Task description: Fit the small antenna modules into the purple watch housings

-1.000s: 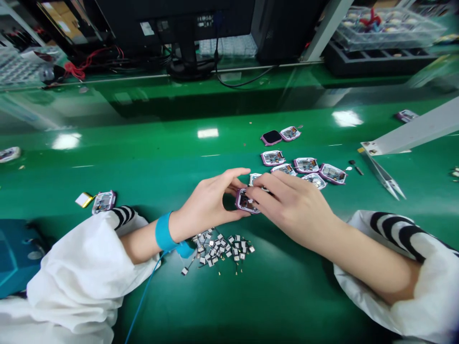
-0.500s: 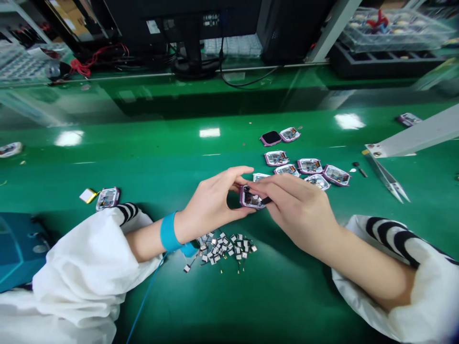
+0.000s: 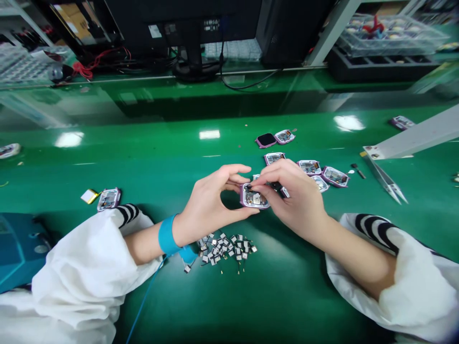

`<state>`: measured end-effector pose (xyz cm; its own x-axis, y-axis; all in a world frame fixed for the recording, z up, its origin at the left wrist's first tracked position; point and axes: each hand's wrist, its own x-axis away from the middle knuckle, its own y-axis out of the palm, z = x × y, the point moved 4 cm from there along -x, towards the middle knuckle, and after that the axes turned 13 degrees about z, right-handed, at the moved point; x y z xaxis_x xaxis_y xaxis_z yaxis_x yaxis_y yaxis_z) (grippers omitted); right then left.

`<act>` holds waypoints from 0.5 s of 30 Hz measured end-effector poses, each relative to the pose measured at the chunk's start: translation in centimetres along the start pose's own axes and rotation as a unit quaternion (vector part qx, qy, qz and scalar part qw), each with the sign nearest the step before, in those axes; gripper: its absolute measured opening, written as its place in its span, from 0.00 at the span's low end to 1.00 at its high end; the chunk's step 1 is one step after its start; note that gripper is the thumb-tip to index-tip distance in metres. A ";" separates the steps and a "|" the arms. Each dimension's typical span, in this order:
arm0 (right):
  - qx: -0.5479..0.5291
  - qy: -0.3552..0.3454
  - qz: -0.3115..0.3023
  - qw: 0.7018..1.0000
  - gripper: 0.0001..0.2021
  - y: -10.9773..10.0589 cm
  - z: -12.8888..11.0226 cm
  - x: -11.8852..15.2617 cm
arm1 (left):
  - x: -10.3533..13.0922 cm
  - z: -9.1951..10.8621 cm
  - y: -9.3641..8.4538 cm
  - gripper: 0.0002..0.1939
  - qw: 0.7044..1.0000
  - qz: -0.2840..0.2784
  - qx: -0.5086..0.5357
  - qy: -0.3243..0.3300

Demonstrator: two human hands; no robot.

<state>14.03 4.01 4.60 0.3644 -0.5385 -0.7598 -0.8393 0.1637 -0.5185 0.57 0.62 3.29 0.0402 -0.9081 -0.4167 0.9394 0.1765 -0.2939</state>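
My left hand (image 3: 211, 198) grips a smartwatch case (image 3: 256, 199) by its left side, fingers above and thumb below. The case has a purple rim, and its electronics face up. My right hand (image 3: 292, 191) is closed in a pinch over the upper inner part of the case, fingertips touching it. A dark object shows between its fingers, but its kind is hidden. Below the hands lies a pile of small black and silver modules (image 3: 224, 248) with short leads. Several more opened watch cases (image 3: 335, 176) lie beyond my right hand, some partly covered by it.
Tweezers (image 3: 389, 184) lie at right under a white metal arm (image 3: 412, 136). A dark-screened watch (image 3: 266, 140) lies further back. At left are a battery (image 3: 89, 196) beside another watch case (image 3: 108, 198), and a teal machine (image 3: 21, 253). A blue cord (image 3: 145, 301) runs from my wristband. A monitor (image 3: 190, 24) stands behind.
My right hand has turned, its fingertips shifting over the watch case. A dark strip seen by the case's right edge no longer shows there; more of the inner board is visible. The left hand keeps its hold.
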 end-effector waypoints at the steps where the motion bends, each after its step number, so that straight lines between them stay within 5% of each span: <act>1: -0.006 0.001 0.006 1.000 0.04 0.1 0.1 0.0 | 0.0 -0.1 0.0 0.26 1.000 0.002 0.004 0.000; 4: -0.011 0.000 -0.001 1.000 0.02 0.1 0.2 0.1 | 0.2 -0.4 0.0 0.26 1.000 0.007 0.013 0.011; 9: 0.126 -0.147 -0.033 0.981 0.02 -0.4 -0.6 0.0 | 0.1 -0.6 0.1 0.27 1.000 0.003 0.021 0.002; 15: 0.125 -0.204 -0.069 0.968 0.05 -0.8 -1.2 -0.8 | -0.2 -0.4 0.0 0.29 1.000 -0.024 0.016 -0.008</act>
<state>13.95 3.36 6.09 0.6376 -0.2059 -0.7423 -0.6660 0.3368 -0.6656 0.46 0.95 3.00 0.0000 -0.9214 -0.3887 0.9506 0.1206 -0.2860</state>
